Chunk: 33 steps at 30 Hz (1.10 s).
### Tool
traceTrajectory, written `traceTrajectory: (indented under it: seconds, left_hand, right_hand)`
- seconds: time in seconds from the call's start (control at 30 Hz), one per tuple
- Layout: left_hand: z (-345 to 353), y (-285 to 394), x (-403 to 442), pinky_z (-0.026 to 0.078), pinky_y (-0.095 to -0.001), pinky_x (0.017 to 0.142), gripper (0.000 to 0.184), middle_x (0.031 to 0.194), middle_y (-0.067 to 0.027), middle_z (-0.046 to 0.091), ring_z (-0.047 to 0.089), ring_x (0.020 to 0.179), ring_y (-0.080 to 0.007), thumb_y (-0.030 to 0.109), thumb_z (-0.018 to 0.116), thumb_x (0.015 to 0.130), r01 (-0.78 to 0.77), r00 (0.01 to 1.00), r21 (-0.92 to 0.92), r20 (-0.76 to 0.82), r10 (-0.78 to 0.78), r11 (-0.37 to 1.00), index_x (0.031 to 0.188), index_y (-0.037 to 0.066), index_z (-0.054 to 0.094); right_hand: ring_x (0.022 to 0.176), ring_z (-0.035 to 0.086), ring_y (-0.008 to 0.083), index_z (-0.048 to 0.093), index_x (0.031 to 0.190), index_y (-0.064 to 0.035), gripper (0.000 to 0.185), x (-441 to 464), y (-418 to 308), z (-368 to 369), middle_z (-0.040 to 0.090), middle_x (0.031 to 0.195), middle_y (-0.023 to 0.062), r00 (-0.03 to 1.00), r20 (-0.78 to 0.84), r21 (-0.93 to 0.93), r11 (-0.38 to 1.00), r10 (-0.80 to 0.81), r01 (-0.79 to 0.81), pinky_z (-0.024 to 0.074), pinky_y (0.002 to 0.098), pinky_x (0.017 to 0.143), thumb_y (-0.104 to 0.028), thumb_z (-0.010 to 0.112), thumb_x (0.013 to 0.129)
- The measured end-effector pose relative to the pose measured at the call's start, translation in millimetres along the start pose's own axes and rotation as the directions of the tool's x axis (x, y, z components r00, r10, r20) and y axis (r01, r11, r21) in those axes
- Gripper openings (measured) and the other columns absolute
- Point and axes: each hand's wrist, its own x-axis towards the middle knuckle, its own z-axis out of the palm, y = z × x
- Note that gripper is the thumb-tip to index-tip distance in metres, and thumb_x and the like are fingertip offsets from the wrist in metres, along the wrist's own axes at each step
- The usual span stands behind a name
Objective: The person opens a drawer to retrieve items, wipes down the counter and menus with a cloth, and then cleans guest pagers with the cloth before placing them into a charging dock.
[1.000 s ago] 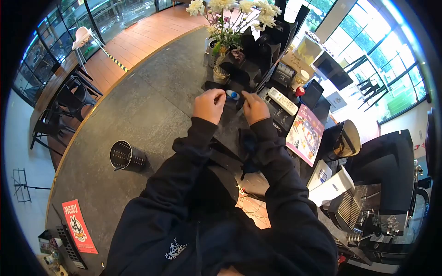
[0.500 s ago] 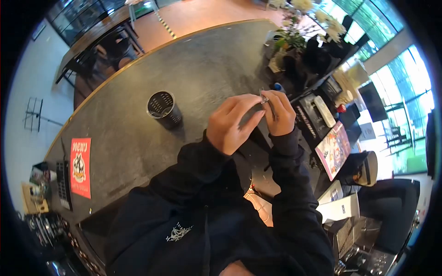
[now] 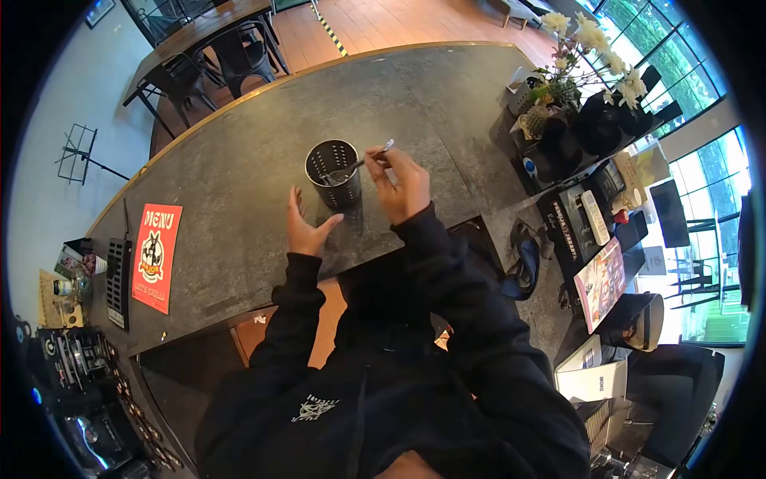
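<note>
Grip of the right hand (image 3: 404,188) is narrow: thumb and fingers pinch a slim dark rod-shaped item with a shiny pale end (image 3: 358,164), exact kind too small to tell. Pale end sticks up just past the fingertips; other end slants down and left of the grip, over the mouth of a black perforated cylindrical cup, probably metal (image 3: 343,196). Can't tell if it touches rim or inside wall.

Left hand (image 3: 308,231) holds nothing: fingers and thumb spread wide, below and left of the pinch, cup just beyond them. Thumb is near the cup base, contact unclear.

Handling guess: rod is light and stiff, smooth enough to twist in a loose pinch; best taken near its upper end, fingers clear of the rim. Cup looks rigid but light, so likely tips if knocked; hold it by the side wall, low down.

Around the grip: dark grey stone-look countertop (image 3: 247,219) under both, red rectangular menu card (image 3: 156,257) well off to the left, black strap loop (image 3: 523,267) to the right
</note>
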Motion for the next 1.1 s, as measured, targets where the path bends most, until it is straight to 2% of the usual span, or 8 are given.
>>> traceTrajectory:
  seconds: [0.23, 0.3, 0.7, 0.77, 0.9, 0.97, 1.03, 1.1]
  left_hand:
    - [11, -21, 41, 0.035, -0.0356, 0.101, 0.107, 0.132, -0.0190, 0.040, 0.041, 0.123, -0.0272, 0.022, 0.088, 0.053, -0.158, 0.978, -0.084, 0.125, 0.168, 0.984, 0.137, 0.000, 0.024]
    - [13, -22, 45, 0.041, -0.0349, 0.095, 0.101, 0.126, -0.0157, 0.046, 0.048, 0.116, -0.0247, 0.013, 0.087, 0.053, 0.047, 0.958, -0.291, 0.284, 0.040, 0.955, 0.134, 0.002, 0.028]
    - [75, 1, 55, 0.045, -0.0336, 0.090, 0.074, 0.117, -0.0126, 0.052, 0.054, 0.105, -0.0221, 0.003, 0.078, 0.063, 0.076, 0.918, -0.334, 0.391, 0.065, 0.939, 0.125, 0.004, 0.037]
    - [83, 10, 58, 0.045, -0.0335, 0.089, 0.074, 0.120, -0.0134, 0.050, 0.054, 0.106, -0.0234, 0.007, 0.079, 0.064, -0.034, 0.912, -0.202, 0.394, 0.113, 0.979, 0.125, 0.004, 0.036]
    - [78, 27, 60, 0.047, -0.0336, 0.087, 0.078, 0.121, -0.0146, 0.050, 0.054, 0.107, -0.0242, 0.013, 0.082, 0.063, -0.150, 0.896, -0.119, 0.403, 0.186, 0.982, 0.125, 0.004, 0.037]
    - [65, 60, 57, 0.048, -0.0343, 0.085, 0.081, 0.121, -0.0146, 0.050, 0.055, 0.104, -0.0244, 0.018, 0.085, 0.060, 0.415, 0.832, -0.554, 0.552, -0.055, 0.722, 0.124, 0.004, 0.037]
    - [56, 57, 62, 0.048, -0.0337, 0.084, 0.082, 0.118, -0.0140, 0.051, 0.057, 0.100, -0.0235, 0.020, 0.086, 0.058, 0.579, 0.787, -0.659, 0.605, -0.120, 0.479, 0.122, 0.004, 0.038]
    - [51, 46, 62, 0.047, -0.0323, 0.084, 0.080, 0.115, -0.0129, 0.054, 0.056, 0.099, -0.0229, 0.018, 0.085, 0.059, -0.110, 0.914, -0.167, 0.371, 0.165, 0.980, 0.121, 0.003, 0.038]
  right_hand:
    - [0.087, 0.060, 0.0293, 0.062, 0.097, -0.0021, 0.019, -21, 24, 36, 0.060, 0.098, 0.0138, 0.996, 0.077, -0.089, 0.995, -0.047, 0.054, 0.0490, 0.0326, 0.073, -0.008, 0.066, 0.079]
    - [0.092, 0.059, 0.0297, 0.061, 0.101, -0.0020, 0.025, -29, 27, 36, 0.059, 0.103, 0.0144, 0.996, 0.082, -0.130, 0.990, -0.038, 0.048, 0.0489, 0.0328, 0.074, -0.009, 0.067, 0.078]
    - [0.104, 0.057, 0.0314, 0.050, 0.121, -0.0031, 0.051, -67, 55, 7, 0.055, 0.118, 0.0170, 0.944, -0.085, -0.054, 0.944, 0.320, -0.325, 0.0484, 0.0348, 0.083, -0.019, 0.071, 0.077]
    - [0.107, 0.054, 0.0343, 0.055, 0.114, -0.0021, 0.040, -72, 61, -32, 0.056, 0.116, 0.0185, 0.986, -0.074, -0.364, 0.916, 0.150, -0.167, 0.0455, 0.0375, 0.088, -0.017, 0.067, 0.079]
    - [0.111, 0.049, 0.0363, 0.060, 0.108, -0.0059, 0.029, -120, 93, -149, 0.054, 0.119, 0.0174, 0.888, -0.443, -0.796, 0.402, 0.121, -0.452, 0.0381, 0.0437, 0.095, -0.020, 0.063, 0.082]
    - [0.112, 0.048, 0.0368, 0.061, 0.107, -0.0091, 0.031, -148, 106, -190, 0.052, 0.121, 0.0162, 0.846, -0.533, -0.844, 0.082, -0.022, -0.530, 0.0368, 0.0450, 0.096, -0.026, 0.063, 0.081]
    - [0.111, 0.047, 0.0378, 0.061, 0.108, -0.0109, 0.034, -175, 136, -200, 0.052, 0.122, 0.0146, 0.826, -0.564, -0.825, 0.028, 0.028, -0.564, 0.0372, 0.0462, 0.094, -0.030, 0.061, 0.080]
    - [0.110, 0.046, 0.0388, 0.061, 0.109, -0.0128, 0.036, -172, 152, -199, 0.052, 0.123, 0.0131, 0.798, -0.596, -0.802, -0.022, 0.083, -0.597, 0.0375, 0.0474, 0.093, -0.034, 0.060, 0.080]
